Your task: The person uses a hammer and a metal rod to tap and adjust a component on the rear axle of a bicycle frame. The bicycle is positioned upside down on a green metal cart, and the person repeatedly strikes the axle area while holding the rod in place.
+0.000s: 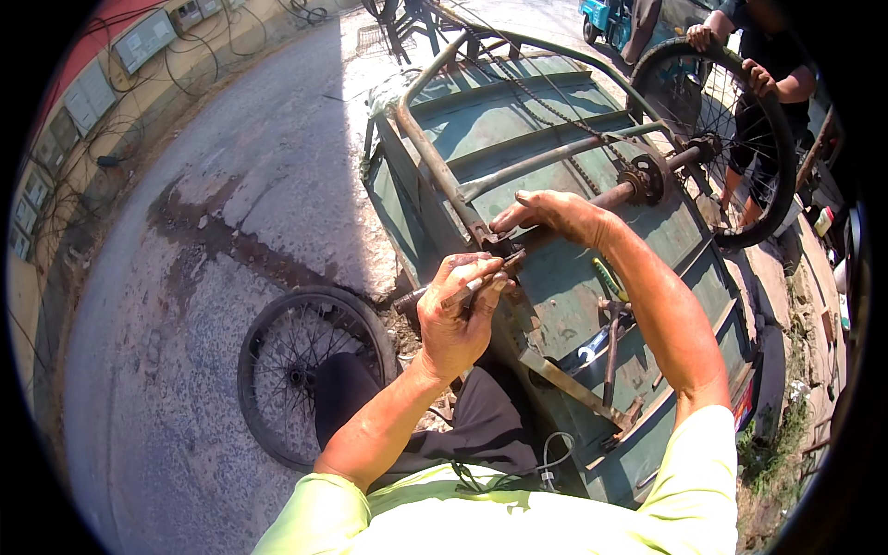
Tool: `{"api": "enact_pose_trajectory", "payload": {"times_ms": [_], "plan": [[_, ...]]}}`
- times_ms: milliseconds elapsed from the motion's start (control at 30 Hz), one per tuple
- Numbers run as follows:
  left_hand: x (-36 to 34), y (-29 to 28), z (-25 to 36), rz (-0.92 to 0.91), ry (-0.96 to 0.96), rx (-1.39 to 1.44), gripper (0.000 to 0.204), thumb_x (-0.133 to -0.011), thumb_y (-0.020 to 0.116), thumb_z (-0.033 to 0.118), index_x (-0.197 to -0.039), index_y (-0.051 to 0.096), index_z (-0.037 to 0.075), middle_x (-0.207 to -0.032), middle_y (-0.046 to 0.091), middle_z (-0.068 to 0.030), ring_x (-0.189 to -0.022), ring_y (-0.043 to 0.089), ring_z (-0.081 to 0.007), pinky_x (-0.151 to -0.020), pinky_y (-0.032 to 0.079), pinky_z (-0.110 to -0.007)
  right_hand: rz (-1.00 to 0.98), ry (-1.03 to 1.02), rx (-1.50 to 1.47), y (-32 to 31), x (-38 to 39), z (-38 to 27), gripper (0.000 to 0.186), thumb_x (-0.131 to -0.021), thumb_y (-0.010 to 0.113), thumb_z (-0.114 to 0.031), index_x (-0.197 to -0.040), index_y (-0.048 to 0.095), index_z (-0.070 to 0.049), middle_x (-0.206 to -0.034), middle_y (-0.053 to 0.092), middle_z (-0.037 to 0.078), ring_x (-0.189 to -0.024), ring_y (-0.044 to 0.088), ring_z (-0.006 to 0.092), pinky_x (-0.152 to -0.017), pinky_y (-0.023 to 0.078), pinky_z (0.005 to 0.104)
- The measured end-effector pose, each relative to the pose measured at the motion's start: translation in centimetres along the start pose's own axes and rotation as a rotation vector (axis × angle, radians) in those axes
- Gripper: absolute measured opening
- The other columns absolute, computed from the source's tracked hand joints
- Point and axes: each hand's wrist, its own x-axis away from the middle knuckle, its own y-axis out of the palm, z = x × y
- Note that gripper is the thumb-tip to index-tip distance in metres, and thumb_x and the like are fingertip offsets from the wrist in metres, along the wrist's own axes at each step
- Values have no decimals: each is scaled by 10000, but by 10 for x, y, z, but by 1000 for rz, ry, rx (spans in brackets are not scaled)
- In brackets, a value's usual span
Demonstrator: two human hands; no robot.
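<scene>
Lime-yellow cloth shirt [490, 523], my left fingers [467, 267] pinched on a dark metal piece [514, 258], my right fingers [539, 207] straight, unclenched near a rusty round axle [614, 196], ribbed green panel [555, 282].

The right hand [566, 215] is covering part of the axle [614, 196]; the upper edge is cutting off a co-worker [777, 51].

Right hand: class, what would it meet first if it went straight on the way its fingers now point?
The right hand would probably meet the metal side rail first, just to its left, though depth is unclear and it might pass above.
</scene>
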Motion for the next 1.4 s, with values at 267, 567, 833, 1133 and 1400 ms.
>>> {"api": "enact_pose_trajectory", "payload": {"times_ms": [267,567,833,1133,1400], "plan": [[-10,0,20,-86,128,-277,229,-839,752,-2,-1064,710,13,-994,690,-133,-893,682,-260,-746,564,-319,-41,-6,23,-6,-1,4,757,-1024,302,-592,-1112,720,32,-1251,653,181,-1257,542,297,-1172,301,417],[-59,12,29,-302,46,-214,190,-910,670,-21,-1098,656,0,-1007,641,-114,-794,693,-189,-672,582,-293,-65,92,-158,-16,-1,9,896,-936,338,-753,-1171,695,34,-1179,695,168,-1150,622,255,-1084,407,390],[-87,75,0,-881,165,-701,142,-802,682,87,-932,704,37,-882,672,-143,-818,705,-316,-707,584,-443,-175,73,-224,-4,1,-8,887,-943,409,-726,-1257,628,74,-1263,649,193,-1164,616,259,-1055,440,383],[-74,80,7,-882,233,-673,171,-750,681,71,-906,730,21,-854,696,-179,-791,727,-312,-665,592,-426,-251,81,-243,-15,0,-4,861,-961,363,-709,-1249,651,49,-1340,609,184,-1297,517,292,-1160,316,415],[-58,88,10,-1187,318,-810,135,-785,682,132,-838,728,17,-839,693,-148,-775,732,-276,-617,578,-415,-220,125,-122,-17,-1,-9,866,-927,392,-718,-1219,669,49,-1415,528,194,-1342,459,345,-1167,307,478]]}}
